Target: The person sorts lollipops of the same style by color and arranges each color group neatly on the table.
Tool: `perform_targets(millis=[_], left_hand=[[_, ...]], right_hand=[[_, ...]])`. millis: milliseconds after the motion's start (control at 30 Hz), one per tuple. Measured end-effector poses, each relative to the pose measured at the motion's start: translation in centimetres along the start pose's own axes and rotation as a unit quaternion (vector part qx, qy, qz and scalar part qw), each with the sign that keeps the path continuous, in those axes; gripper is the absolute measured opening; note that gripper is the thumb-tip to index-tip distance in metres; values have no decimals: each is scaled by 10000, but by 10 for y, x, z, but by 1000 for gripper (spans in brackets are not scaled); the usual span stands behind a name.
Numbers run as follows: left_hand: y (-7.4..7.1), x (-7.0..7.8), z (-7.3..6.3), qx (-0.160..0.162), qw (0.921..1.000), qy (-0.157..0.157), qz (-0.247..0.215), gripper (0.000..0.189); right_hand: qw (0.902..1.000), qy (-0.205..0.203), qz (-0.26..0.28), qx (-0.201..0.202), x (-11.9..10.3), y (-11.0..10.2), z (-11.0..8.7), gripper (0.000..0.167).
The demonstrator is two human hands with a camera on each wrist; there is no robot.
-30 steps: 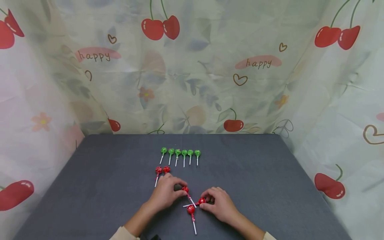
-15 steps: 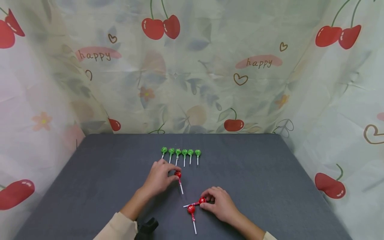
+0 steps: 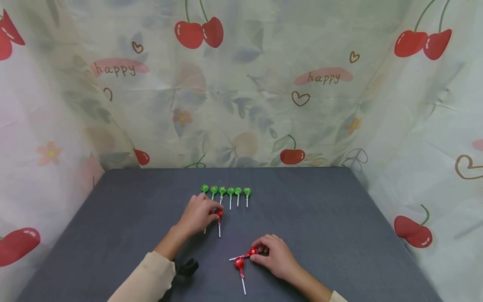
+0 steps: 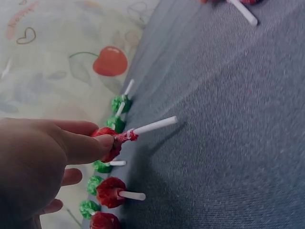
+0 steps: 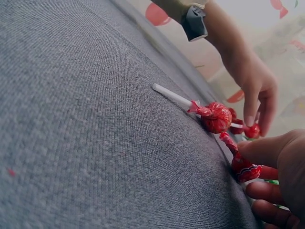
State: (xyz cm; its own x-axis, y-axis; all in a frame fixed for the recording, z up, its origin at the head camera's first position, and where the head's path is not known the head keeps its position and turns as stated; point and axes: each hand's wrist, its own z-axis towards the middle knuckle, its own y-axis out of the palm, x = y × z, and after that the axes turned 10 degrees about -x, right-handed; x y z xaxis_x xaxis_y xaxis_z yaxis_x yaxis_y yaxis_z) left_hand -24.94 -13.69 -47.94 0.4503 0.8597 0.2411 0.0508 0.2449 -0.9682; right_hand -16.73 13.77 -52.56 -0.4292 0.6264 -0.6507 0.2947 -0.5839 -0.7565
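My left hand [image 3: 197, 214] pinches a red-wrapped lollipop [image 4: 110, 149] by its head between thumb and index finger, its white stick pointing toward me. Beside it, two more red lollipops show in the left wrist view, a nearer one [image 4: 112, 192] and one at the lower edge [image 4: 105, 222]; in the head view the hand mostly covers them. Further right, my right hand [image 3: 275, 256] holds the head of another red lollipop [image 3: 253, 251] low at the table, its stick pointing left. One loose red lollipop [image 3: 239, 263] lies just below that stick.
A row of several green lollipops [image 3: 230, 191] lies behind the left hand, sticks toward me. The dark grey cloth-covered table [image 3: 320, 209] ends at a printed curtain [image 3: 241, 105] at the back and sides. A black device [image 3: 187, 267] sits at the left wrist.
My left hand has carried its red lollipop away from the right hand, up and left to the red ones below the green row. The right hand stays in place.
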Motion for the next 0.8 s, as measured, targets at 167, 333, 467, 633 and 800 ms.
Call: perform_targets(millis=[167,333,467,633,800], left_hand=[[3,-5,4,-100,9997,50,195,20],[6,-7,8,-168,9993,118,315,19],[7,-8,10,-255,9990,146,344,19],[8,-10,10,-255,9989,199,350,19],[12,-11,10,-154,9993,283,197,18]], right_hand=[[10000,-39,-18,41,0,0,1,19],[10000,-42,-21,43,1,0,1,19],[10000,-50,-31,52,0,0,1,19],[10000,-45,-11,65,0,0,1,19],[9999,-36,-30,90,0,1,1,19]])
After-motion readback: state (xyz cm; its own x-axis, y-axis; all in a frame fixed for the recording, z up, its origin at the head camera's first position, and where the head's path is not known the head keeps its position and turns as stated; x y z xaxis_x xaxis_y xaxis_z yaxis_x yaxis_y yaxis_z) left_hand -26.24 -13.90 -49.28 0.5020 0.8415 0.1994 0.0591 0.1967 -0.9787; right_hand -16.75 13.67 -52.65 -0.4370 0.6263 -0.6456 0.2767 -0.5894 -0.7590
